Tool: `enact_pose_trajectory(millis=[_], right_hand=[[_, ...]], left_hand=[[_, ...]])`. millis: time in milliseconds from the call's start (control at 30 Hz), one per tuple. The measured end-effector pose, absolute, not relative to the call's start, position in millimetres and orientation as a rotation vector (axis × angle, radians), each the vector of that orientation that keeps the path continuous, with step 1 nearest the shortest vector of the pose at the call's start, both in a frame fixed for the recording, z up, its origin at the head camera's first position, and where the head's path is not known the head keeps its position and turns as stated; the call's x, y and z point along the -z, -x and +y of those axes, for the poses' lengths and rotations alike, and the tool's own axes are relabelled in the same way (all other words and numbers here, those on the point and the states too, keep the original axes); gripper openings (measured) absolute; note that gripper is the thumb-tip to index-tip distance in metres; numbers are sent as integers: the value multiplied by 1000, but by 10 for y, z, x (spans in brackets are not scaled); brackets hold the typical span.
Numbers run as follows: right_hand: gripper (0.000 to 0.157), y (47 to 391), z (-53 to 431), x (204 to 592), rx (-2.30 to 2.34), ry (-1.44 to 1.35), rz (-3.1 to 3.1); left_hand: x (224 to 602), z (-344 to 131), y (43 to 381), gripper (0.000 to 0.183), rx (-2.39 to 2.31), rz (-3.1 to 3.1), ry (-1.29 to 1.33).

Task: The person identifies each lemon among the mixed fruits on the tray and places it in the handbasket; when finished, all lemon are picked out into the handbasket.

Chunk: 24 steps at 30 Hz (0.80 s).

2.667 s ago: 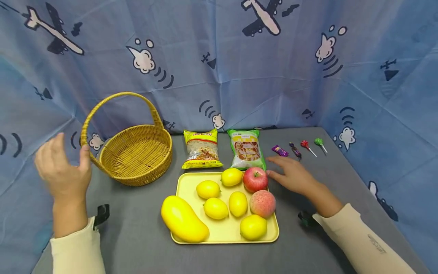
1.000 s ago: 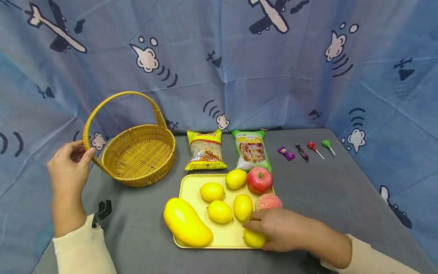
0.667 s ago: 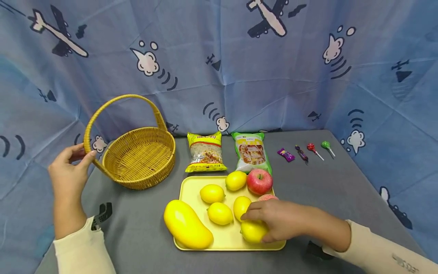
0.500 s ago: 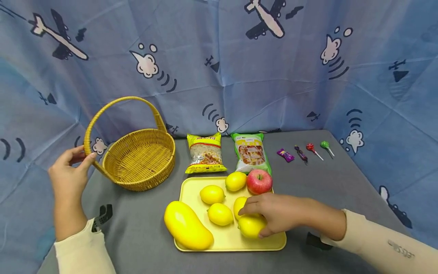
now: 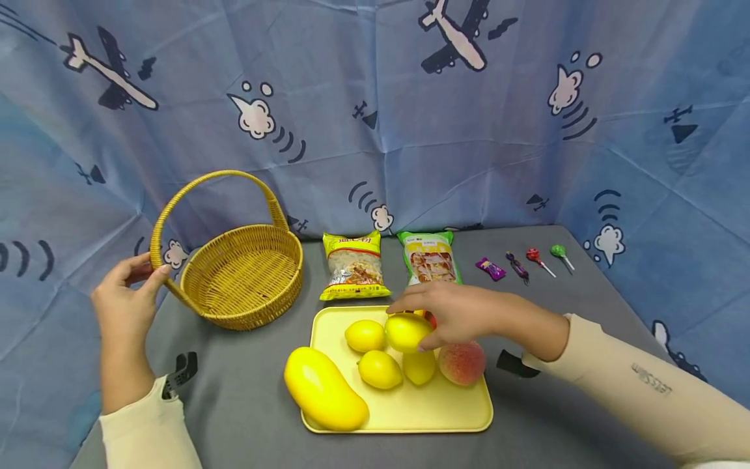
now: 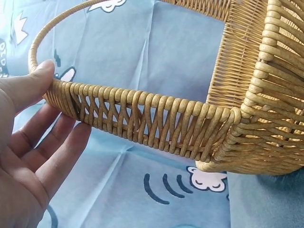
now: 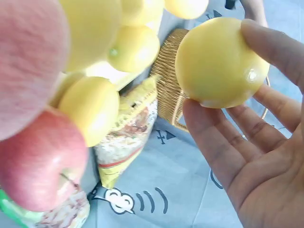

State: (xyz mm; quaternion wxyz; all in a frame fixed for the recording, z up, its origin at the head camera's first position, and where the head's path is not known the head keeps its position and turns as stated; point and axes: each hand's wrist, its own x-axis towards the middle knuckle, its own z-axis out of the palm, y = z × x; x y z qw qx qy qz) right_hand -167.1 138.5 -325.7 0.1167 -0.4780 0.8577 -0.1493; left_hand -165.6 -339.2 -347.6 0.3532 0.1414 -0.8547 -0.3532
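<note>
My left hand [image 5: 124,303] pinches the side of the arched handle [image 5: 213,177] of a wicker basket [image 5: 252,318]; in the left wrist view the thumb lies on one side of the handle [image 6: 142,114] and the fingers on the other. Between its thumb and fingers, my right hand [image 5: 459,309] grips a lemon [image 5: 405,333] raised over the yellow tray [image 5: 430,417]. Other lemons [image 5: 379,370], a peach [image 5: 461,363] and a large mango [image 5: 325,391] lie on the tray. An apple [image 7: 42,159] is mostly hidden behind the right hand in the head view.
Behind the tray lie a yellow food bag [image 5: 354,266] and a green-edged food bag [image 5: 432,257]. Two purple-wrapped candies [image 5: 491,268], a red lollipop [image 5: 533,255] and a green lollipop [image 5: 558,250] line the back right. A printed blue curtain [image 5: 328,117] encloses the table.
The left hand came to the basket handle and took hold of it. The right hand gripped the lemon at the tray's front right, lifted it and carried it back and left, uncovering the peach.
</note>
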Motion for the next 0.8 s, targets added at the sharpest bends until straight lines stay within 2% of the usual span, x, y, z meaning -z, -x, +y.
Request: enact_pose_trajectory(millis=[800], right_hand=[[56, 2110, 735, 3306, 538, 1509, 2554]], left_hand=[[3489, -3380, 1663, 37, 946, -2181, -351]])
